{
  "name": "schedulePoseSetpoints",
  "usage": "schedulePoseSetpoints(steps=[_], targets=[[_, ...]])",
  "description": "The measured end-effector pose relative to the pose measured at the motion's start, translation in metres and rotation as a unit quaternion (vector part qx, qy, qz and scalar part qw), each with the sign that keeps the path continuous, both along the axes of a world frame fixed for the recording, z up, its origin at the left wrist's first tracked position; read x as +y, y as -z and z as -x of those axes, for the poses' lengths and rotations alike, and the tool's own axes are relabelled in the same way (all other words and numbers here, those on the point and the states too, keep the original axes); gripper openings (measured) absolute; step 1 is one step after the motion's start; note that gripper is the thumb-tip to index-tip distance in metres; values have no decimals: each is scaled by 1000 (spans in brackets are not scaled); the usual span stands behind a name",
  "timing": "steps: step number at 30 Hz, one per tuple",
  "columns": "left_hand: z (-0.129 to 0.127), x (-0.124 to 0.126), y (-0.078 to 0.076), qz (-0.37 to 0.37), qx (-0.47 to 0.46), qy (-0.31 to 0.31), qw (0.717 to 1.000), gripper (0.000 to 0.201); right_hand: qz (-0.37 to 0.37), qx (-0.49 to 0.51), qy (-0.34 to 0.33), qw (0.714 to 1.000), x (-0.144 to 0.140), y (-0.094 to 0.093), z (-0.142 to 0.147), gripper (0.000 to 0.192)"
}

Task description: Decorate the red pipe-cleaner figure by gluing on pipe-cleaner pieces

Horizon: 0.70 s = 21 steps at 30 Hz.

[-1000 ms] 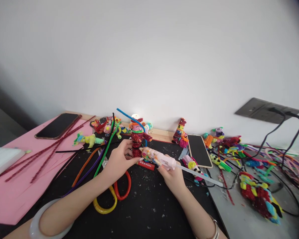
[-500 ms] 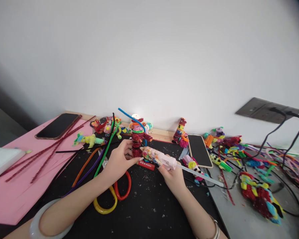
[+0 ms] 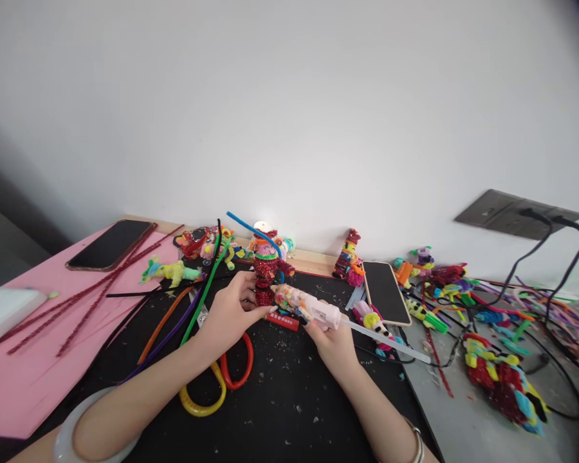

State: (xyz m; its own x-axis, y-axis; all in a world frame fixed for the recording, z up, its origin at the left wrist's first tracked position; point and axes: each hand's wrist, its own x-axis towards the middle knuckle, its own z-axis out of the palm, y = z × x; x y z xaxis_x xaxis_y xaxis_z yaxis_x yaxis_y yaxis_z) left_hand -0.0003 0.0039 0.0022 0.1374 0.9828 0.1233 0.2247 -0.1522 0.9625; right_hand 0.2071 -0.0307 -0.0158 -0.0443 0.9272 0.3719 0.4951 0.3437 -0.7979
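Steadying the red doll (image 3: 267,269) at the black mat's (image 3: 265,431) twelve o'clock — presumably so it stands firm — the left hand (image 3: 229,315) clasps its lower side. The right hand (image 3: 335,347) grips a glue gun (image 3: 324,312), tip at the doll's base from four o'clock; scissors (image 3: 202,409) lie toward seven, seemingly parked handy.

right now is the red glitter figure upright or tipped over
Upright: the red glitter figure is head-up, its pink head above its body, and the left hand holds its lower part.
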Motion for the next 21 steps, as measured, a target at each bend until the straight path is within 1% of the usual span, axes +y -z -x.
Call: schedulePoseSetpoints(steps=[6,13,18,21], targets=[[0,-1,1,0,-1,-1,1000,42,-8,5,-18,1000,1,-2,1,13],[0,-2,-2,-2,-7,-17,1000,40,19,22,-31,999,0,-1,1,11],[0,-1,-3,7,-19,-15,1000,42,-7,4,-14,1000,1,-4,2,12],[0,-1,-3,12,-32,-12,999,43,-10,-6,-6,1000,1,-3,1,13]])
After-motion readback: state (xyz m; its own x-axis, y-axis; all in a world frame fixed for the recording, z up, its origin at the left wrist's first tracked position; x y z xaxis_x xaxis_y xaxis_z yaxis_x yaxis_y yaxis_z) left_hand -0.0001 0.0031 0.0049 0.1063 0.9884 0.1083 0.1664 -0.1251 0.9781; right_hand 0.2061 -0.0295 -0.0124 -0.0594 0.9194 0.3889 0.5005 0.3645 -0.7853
